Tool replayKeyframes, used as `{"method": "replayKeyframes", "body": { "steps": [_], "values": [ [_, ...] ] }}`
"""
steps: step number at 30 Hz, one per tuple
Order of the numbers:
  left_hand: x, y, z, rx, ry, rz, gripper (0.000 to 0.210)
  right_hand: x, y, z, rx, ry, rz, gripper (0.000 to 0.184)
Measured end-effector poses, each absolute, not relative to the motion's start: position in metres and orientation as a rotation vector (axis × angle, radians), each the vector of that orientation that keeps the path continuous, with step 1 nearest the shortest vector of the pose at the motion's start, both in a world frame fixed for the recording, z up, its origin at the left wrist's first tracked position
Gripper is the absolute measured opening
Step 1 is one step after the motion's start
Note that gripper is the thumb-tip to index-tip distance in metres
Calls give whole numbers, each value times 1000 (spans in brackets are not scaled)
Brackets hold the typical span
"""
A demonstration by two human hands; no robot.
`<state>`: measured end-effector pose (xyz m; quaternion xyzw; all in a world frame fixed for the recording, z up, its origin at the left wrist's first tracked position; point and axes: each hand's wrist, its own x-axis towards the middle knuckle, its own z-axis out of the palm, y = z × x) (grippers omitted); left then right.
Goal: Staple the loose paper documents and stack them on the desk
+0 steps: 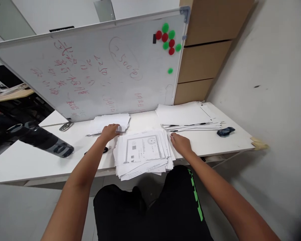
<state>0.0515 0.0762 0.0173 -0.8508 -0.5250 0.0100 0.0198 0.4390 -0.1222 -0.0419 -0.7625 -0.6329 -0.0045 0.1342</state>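
A thick, uneven stack of printed papers point(142, 150) lies in front of me, its near edge overhanging the table; the top sheet has a bordered print with a round emblem. My left hand point(110, 132) is closed on the edge of a sheet of paper at the right end of the left paper pile point(102, 123), thumb below and fingers above. Just right of the middle stack, my right hand point(181, 144) rests on the table with curled fingers. Something small and dark shows at its fingertips, too small to name.
A whiteboard point(90, 77) with red writing and round magnets leans behind the white table point(95, 159). Another paper pile point(184, 113) lies at the back right, near a dark crumpled item point(225, 132). A dark bottle point(50, 142) lies left. Cardboard boxes point(203, 62) stand behind.
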Motion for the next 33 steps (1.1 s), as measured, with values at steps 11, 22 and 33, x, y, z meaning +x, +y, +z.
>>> {"method": "replayKeyframes", "body": {
  "steps": [11, 22, 33],
  "values": [
    [54, 88, 25, -2483, -2036, -49, 31, 442, -121, -45, -2198, -1842, -2, 32],
    [74, 77, 11, -2437, -1956, -55, 60, 441, -121, -43, -2228, -1837, -3, 33],
    [71, 79, 8, -2447, -1925, -115, 45, 441, -120, -44, -2225, -1825, 19, 33]
  ]
}}
